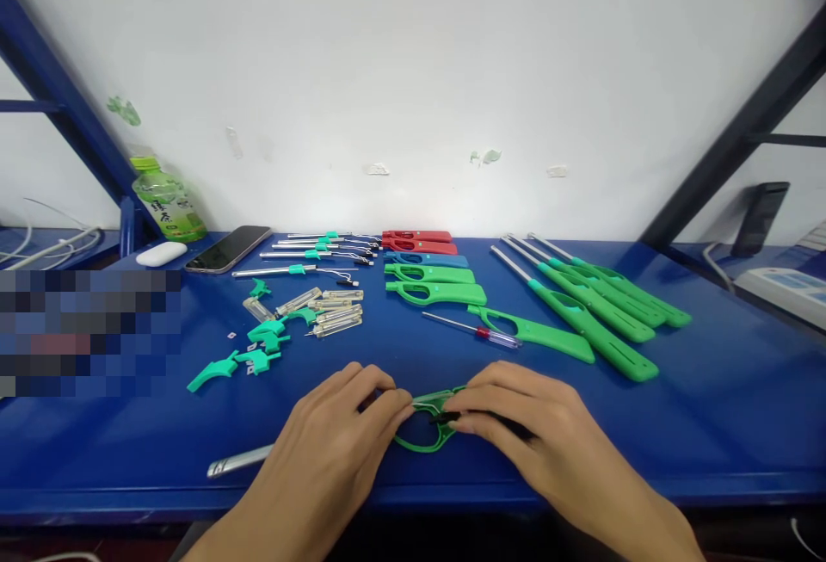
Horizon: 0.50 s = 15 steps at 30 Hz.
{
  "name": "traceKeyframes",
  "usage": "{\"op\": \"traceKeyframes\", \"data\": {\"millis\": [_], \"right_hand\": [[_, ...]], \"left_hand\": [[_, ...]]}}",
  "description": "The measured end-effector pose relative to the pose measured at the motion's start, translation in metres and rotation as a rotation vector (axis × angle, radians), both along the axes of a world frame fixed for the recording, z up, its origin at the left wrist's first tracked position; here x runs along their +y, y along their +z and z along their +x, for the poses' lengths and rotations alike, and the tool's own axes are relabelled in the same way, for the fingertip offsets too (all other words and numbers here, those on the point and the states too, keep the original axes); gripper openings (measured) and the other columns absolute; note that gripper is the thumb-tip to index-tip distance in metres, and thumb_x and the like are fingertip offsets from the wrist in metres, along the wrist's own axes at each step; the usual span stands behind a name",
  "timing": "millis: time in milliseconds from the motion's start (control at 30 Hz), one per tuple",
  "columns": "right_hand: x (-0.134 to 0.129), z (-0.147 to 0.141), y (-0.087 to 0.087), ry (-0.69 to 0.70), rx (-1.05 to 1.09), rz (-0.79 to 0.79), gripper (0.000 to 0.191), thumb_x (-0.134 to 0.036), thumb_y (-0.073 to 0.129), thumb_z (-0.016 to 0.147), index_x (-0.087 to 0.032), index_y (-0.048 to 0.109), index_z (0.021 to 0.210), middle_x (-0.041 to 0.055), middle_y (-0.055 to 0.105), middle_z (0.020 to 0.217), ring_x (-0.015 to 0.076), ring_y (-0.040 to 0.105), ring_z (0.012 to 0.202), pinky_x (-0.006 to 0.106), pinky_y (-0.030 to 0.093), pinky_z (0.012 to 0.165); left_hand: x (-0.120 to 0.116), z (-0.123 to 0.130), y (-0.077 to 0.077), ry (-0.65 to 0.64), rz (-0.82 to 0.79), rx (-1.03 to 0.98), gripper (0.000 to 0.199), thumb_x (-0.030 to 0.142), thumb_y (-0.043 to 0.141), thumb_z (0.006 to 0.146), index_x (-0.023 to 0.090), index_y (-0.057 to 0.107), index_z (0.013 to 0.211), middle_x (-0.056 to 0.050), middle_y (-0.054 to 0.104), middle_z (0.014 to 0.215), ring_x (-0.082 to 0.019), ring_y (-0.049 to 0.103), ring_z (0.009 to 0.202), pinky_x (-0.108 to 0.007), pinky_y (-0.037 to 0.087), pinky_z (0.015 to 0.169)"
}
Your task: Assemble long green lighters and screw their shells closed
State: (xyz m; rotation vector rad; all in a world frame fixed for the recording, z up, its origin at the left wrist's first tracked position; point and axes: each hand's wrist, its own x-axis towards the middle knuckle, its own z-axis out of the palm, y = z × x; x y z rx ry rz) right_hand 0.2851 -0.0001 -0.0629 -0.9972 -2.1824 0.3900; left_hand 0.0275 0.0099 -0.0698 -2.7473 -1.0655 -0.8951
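Observation:
In front of me near the table edge lies a green lighter handle shell (419,445), its trigger loop showing between my hands. My left hand (332,433) is closed, thumb and forefinger pinching the shell's front end where a metal lighter tube (238,462) joins it. The tube sticks out to the left from under that hand. My right hand (535,420) is closed too, fingers pressed on a black igniter part (445,416) at the shell. A thin wire runs across the loop. The shell's rear end is mostly hidden beneath my right hand.
Beyond my hands lie a screwdriver (496,338) and a loose green shell (548,336). Assembled green lighters (581,321) rest at right. Farther back are coloured shells (435,293) and wired tubes (277,272). Clear fuel tanks (339,319), teal triggers (264,334) and a phone (232,249) are left.

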Motion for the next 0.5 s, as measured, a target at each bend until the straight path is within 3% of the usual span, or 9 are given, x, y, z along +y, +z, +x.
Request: {"op": "traceKeyframes", "data": {"millis": [200,367,500], "right_hand": [[0.000,0.002,-0.001,-0.008,-0.080,-0.024,0.020,-0.028,0.061,0.110,-0.031,0.079,0.118,-0.0004,0.074,0.106,0.0151,0.071,0.093,0.026,0.055,0.082],[0.000,0.004,-0.001,-0.007,-0.124,-0.035,0.023,-0.030,0.057,0.112,-0.031,0.078,0.122,0.0023,0.073,0.108,0.0172,0.071,0.094,0.028,0.056,0.080],[0.000,0.004,-0.003,-0.003,-0.114,-0.026,0.022,-0.029,0.056,0.112,-0.031,0.077,0.120,0.0017,0.072,0.108,0.0165,0.071,0.093,0.028,0.056,0.082]], "left_hand": [[0.018,-0.021,0.015,0.094,0.160,-0.029,0.023,0.025,0.049,0.114,0.021,0.068,0.127,-0.004,0.076,0.109,-0.022,0.071,0.095,-0.040,0.056,0.091],[0.033,-0.079,0.038,0.339,0.192,0.030,0.028,0.040,0.052,0.111,0.025,0.077,0.110,-0.002,0.078,0.104,-0.025,0.070,0.092,-0.038,0.055,0.081],[0.033,-0.121,0.036,0.438,0.132,0.089,0.038,0.056,0.051,0.110,0.030,0.078,0.105,-0.001,0.077,0.103,-0.028,0.069,0.094,-0.039,0.054,0.079]]}}
